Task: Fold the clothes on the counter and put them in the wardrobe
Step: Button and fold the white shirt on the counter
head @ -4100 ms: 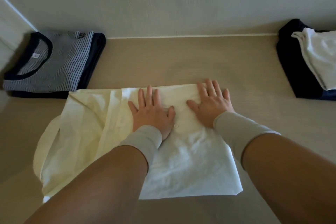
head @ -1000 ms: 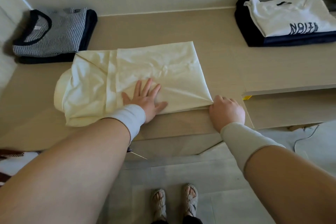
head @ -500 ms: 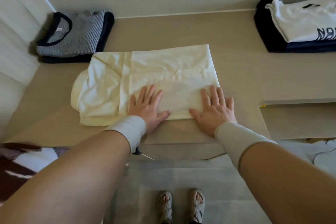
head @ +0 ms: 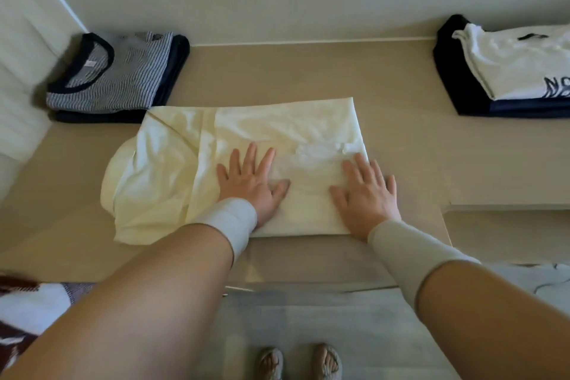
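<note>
My left hand [head: 249, 185] lies flat on the cream shirt [head: 246, 160], fingers straight and spread, palm pressing the cloth near its middle. My right hand [head: 367, 194] lies flat as well, fingers straight, over the shirt's near right corner, with the outer fingers reaching past the cloth edge onto the counter [head: 308, 71]; neither hand grips anything. The shirt is partly folded and sits in the middle of the beige counter, its near edge close to the counter's near edge; the right part is a smooth rectangle, while the left part bulges out in loose, rounded folds. At the far left, close to the wall, a folded striped shirt with a dark collar [head: 111, 77] rests on a dark garment, just beside the cream shirt's far left corner. At the far right, well apart from my hands, a folded white shirt with dark lettering [head: 518, 65] sits on a folded navy garment [head: 447, 71]. Both wrists wear pale sleeves. Below the counter I see my sandalled feet [head: 299, 361] on the floor.
</note>
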Tool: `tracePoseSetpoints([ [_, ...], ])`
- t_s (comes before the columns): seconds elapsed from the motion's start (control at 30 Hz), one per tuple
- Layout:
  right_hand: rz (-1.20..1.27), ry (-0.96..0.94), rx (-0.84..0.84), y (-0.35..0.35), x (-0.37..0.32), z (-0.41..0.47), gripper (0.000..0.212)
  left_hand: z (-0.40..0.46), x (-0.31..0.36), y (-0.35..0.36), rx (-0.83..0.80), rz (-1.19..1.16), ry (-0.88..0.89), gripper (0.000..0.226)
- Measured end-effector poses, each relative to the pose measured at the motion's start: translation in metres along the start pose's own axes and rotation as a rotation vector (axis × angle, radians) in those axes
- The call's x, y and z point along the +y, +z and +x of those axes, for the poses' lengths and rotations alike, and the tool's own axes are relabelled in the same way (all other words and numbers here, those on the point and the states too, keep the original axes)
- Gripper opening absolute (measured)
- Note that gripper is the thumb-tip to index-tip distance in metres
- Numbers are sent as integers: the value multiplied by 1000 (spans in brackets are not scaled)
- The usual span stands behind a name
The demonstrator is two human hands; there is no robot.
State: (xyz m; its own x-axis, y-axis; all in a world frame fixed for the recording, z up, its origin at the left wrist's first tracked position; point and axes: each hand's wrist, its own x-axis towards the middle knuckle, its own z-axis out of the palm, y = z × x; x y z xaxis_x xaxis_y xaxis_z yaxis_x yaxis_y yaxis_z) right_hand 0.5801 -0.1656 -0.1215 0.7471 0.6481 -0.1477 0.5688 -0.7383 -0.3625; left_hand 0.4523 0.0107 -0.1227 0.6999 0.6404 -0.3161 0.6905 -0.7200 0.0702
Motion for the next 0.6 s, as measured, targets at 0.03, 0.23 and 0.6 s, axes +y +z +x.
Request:
tracePoseSetpoints([
  [0.03, 194, 97, 80, -10, -2, 2, 60, -3, 3, -3, -31, 5, -7, 77],
  [0.23, 851, 544, -189, -71, 9, 44, 48, -5, 32, -15, -154, 36, -40, 105],
  [0.6, 1096, 269, -291, -151, -83, 26, 11, -22, 7, -77, -126, 63, 101, 109],
])
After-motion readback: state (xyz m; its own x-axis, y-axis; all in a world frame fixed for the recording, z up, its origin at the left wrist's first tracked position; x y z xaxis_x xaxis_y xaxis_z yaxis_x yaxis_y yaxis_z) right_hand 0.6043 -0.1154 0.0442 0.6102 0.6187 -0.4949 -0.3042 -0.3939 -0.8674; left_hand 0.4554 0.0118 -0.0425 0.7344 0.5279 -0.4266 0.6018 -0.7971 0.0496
